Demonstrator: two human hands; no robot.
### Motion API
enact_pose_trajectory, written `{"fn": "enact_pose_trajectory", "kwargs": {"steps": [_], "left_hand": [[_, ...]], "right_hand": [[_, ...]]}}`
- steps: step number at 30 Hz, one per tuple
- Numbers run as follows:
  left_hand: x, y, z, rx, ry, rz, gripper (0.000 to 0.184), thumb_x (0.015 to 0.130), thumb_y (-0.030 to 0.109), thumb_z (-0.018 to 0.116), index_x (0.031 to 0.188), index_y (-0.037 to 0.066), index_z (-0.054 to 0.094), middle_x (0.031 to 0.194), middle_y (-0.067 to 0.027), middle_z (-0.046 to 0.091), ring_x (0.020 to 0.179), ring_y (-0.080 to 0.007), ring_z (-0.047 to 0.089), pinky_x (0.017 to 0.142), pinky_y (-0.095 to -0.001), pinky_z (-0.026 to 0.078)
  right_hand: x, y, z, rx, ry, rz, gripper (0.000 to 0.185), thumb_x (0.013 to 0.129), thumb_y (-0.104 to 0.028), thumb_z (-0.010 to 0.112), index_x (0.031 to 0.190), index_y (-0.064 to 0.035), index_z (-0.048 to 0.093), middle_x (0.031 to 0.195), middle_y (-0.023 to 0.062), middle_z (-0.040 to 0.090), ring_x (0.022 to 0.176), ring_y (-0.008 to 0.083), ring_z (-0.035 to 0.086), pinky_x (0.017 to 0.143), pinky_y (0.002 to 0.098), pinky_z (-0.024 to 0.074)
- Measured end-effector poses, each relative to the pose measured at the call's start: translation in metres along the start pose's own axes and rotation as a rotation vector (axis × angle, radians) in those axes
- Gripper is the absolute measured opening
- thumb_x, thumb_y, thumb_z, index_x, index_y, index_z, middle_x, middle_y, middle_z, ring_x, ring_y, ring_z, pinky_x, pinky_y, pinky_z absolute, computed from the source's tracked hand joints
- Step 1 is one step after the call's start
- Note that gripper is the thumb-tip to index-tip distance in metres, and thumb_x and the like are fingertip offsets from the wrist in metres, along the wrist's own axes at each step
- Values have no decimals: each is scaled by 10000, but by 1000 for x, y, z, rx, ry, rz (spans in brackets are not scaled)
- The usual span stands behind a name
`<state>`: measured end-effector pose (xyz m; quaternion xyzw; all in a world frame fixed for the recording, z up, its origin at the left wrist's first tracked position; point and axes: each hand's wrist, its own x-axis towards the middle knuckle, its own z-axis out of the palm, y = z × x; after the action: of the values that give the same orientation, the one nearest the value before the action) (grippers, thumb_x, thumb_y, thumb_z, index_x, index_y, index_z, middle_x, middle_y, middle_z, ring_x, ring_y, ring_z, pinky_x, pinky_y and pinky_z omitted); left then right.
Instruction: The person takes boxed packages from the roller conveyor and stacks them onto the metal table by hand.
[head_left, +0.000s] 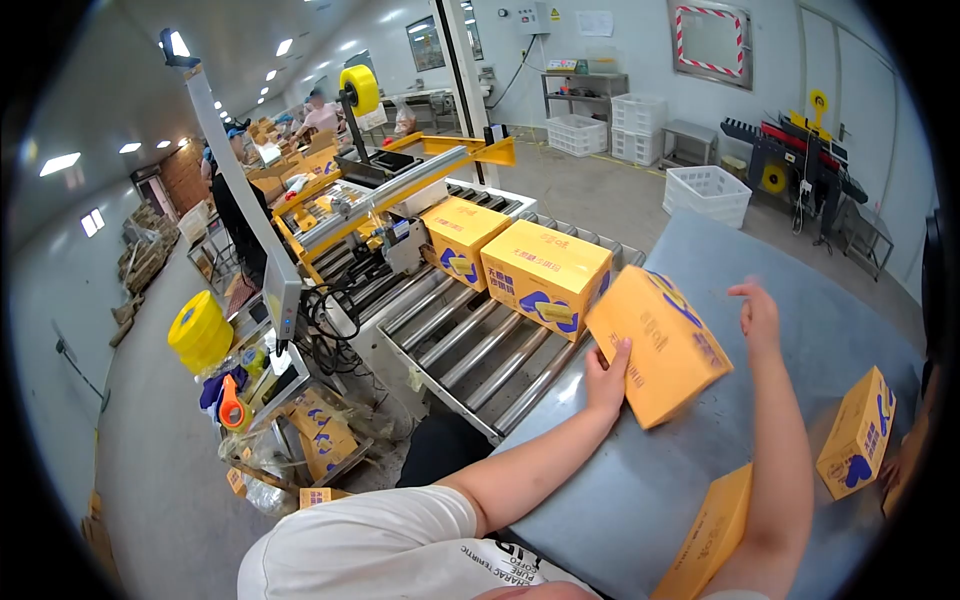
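Observation:
A yellow carton (660, 345) with blue print is tilted over the grey metal table (560, 470), beside the roller conveyor. My left hand (607, 380) is against its near left side, thumb on the face and the other fingers partly hidden. Just beyond the carton's right side, my right hand (755, 308) is raised and apart from it, fingers partly spread and slightly blurred, holding nothing. Two more cartons, one larger (545, 275) and one behind it (463, 240), stand on the rollers (450, 350). Another carton (715, 525) lies by my right forearm.
At the table's right edge stands a carton (858, 435), near another person's hand (893, 468). A taping machine (400, 240) spans the conveyor. Yellow tape rolls (200, 330) and an orange tape dispenser (232, 405) sit at the left. White crates (708, 195) are on the floor behind.

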<state>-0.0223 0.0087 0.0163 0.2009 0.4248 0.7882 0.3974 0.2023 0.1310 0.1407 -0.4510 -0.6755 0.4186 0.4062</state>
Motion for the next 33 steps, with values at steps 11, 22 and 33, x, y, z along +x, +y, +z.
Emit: {"fn": "enact_pose_trajectory", "kwargs": {"steps": [11,22,33], "left_hand": [[-10,7,3,402,-588,-182,312,999,200,581,1246,18,640,1068,-50,690,981,-111,603,867,-255,476],[-29,4,7,621,-703,-51,260,960,231,658,1110,23,705,876,-6,700,780,-67,602,722,-240,492],[-26,-7,4,483,-721,-60,245,960,245,655,1015,10,698,858,-10,692,774,-62,605,704,-229,486]], "right_hand": [[-57,-66,76,-940,-383,-356,524,742,-524,722,1085,-128,731,1281,56,624,1398,300,405,1121,603,269],[-12,17,-52,-1748,-55,735,494,792,-328,731,1220,-87,677,1359,129,596,1332,301,504,1038,575,400],[-18,13,-12,-1059,11,314,424,856,-365,661,1116,-33,706,1117,194,699,1082,350,657,912,399,522]]}}
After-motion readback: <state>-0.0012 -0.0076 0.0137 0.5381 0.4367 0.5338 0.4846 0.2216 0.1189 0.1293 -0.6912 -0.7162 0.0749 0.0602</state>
